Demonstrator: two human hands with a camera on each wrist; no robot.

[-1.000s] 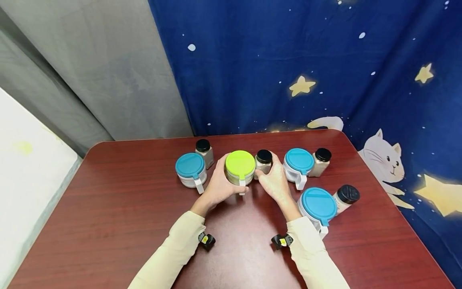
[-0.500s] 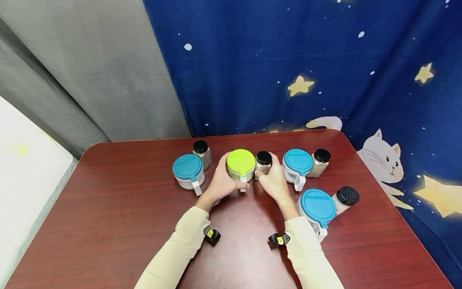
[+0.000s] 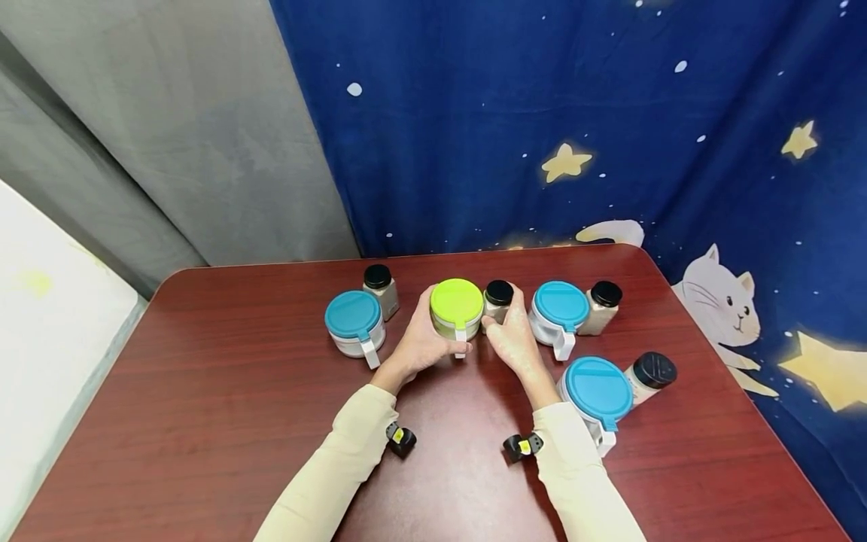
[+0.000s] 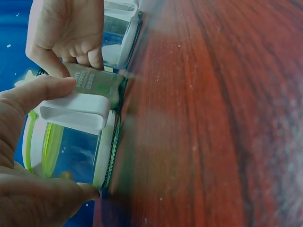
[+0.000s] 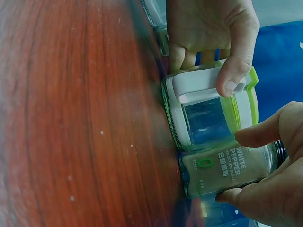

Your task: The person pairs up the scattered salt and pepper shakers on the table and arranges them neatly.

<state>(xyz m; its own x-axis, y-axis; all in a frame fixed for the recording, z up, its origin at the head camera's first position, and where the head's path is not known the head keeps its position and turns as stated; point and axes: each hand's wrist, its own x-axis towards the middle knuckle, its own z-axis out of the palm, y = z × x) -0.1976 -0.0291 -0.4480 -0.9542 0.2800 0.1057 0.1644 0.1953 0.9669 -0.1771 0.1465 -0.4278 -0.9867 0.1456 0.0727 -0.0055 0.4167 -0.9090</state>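
Near the back of the table, my left hand [image 3: 418,345] grips a clear glass jar with a lime-green lid [image 3: 457,302]. Its thumb lies across the white handle [image 5: 196,85], the fingers round the jar's left side. My right hand [image 3: 512,339] holds a square white pepper bottle [image 3: 498,293] with a black cap, thumb in front and fingers on its far right side. In the right wrist view the bottle's label [image 5: 234,165] faces the camera. Bottle and jar stand upright side by side, touching or nearly so. Both bases are at the tabletop.
A blue-lidded jar [image 3: 354,316] and a black-capped bottle [image 3: 381,290] stand left of my hands. To the right are another blue-lidded jar [image 3: 561,305] with a bottle [image 3: 600,309], and nearer, a third blue-lidded jar [image 3: 598,391] beside a bottle [image 3: 652,375]. Curtains hang behind the table [image 3: 237,391].
The green-lidded jar and the pepper bottle have shifted slightly to the right, with both hands keeping hold. The other jars and bottles stay where they were.
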